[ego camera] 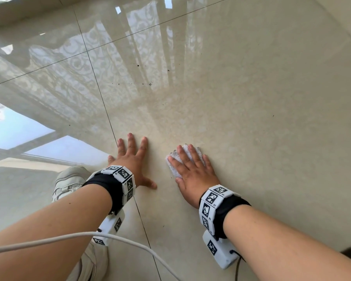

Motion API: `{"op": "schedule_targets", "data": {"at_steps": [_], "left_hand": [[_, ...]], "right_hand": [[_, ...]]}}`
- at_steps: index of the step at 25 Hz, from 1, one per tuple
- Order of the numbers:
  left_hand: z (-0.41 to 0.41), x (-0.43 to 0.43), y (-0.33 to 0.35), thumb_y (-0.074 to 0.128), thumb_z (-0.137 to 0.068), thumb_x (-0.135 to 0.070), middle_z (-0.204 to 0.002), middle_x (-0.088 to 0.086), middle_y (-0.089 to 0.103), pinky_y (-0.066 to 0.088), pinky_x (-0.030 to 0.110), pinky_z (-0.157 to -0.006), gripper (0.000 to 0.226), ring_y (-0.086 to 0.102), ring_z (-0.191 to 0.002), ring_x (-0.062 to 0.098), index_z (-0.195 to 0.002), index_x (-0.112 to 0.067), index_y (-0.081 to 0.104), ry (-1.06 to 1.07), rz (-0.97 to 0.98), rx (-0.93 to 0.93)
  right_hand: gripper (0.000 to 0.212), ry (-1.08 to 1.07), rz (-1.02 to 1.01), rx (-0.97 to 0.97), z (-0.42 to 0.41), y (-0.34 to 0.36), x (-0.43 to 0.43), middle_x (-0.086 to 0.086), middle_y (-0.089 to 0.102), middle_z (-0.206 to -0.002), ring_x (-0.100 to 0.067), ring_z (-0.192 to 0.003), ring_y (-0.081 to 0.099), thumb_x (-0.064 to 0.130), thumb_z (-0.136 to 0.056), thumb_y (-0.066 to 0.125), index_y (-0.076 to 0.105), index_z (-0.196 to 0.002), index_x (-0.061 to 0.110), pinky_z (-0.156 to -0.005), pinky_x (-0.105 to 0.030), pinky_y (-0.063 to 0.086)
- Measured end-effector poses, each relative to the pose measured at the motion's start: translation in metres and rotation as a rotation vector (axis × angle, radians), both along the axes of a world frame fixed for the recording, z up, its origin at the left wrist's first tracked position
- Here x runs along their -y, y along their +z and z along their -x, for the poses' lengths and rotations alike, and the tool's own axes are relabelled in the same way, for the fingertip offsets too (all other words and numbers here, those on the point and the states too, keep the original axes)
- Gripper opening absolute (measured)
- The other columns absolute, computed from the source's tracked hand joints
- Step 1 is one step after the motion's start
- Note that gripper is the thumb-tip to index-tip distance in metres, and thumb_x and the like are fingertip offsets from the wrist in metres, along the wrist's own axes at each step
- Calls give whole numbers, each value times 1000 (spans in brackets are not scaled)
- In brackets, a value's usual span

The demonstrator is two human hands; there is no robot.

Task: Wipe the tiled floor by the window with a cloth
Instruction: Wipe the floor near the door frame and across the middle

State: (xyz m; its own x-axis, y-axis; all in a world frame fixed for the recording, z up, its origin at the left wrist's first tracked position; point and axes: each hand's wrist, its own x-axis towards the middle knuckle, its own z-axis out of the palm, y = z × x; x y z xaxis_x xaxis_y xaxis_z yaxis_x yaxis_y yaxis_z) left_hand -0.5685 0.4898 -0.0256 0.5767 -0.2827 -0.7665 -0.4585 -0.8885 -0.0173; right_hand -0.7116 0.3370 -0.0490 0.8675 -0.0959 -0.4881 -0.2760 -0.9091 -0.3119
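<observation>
The glossy beige tiled floor (261, 88) mirrors a window and a patterned curtain along its left edge. The left hand (133, 162) lies flat just right of a grout line, fingers spread, holding nothing. Beside it, the right hand (193, 173) presses straight, spread fingers onto a small white cloth (174, 168) on the same tile. Dark specks (150, 84) dot the tile ahead.

glossy beige floor tiles (251, 88) with thin dark grout lines (95, 78) reflect a patterned curtain (73, 63) and, leftward, a bright window (18, 130).
</observation>
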Motion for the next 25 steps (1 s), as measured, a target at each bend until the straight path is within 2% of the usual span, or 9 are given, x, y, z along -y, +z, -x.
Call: {"op": "schedule_targets", "data": {"at_steps": [3,7,16,21,25], "left_hand": [[-6,-2,2,83,-48,-71,-151,0,-44,11,64,-116,154,-31,-143,32,-145,-39,-31,20,9,6],[-14,-2,4,83,-48,-71,-151,-1,-44,11,64,-116,154,-31,-143,31,-145,-39,-31,33,21,13],[-25,2,10,82,-50,-71,-151,0,-43,13,64,-116,152,-30,-144,31,-146,-37,-31,30,14,32],[-27,4,13,82,-51,-70,-151,1,-44,13,64,-116,152,-30,-144,32,-146,-36,-31,31,12,33],[-29,5,14,82,-51,-70,-151,1,-44,13,64,-116,152,-30,-144,32,-145,-36,-32,33,13,30]], "right_hand": [[62,-70,12,9,-3,2,14,17,-31,-155,-11,-141,-34,39,-100,28,-9,-150,47,-115,-40,-18],[65,-177,21,24,-6,5,41,21,-35,-150,-11,-142,-32,37,-100,31,-10,-149,48,-114,-39,-17],[65,-525,146,-6,0,1,112,12,-22,-159,-17,-146,-23,38,-100,32,-6,-152,42,-119,-43,-5],[65,-548,160,-8,-2,1,99,10,-27,-158,-19,-145,-26,38,-101,28,-14,-151,41,-118,-46,-5],[68,-362,133,13,2,4,71,15,-44,-146,-19,-142,-33,40,-100,26,-22,-148,42,-117,-48,-9]]}}
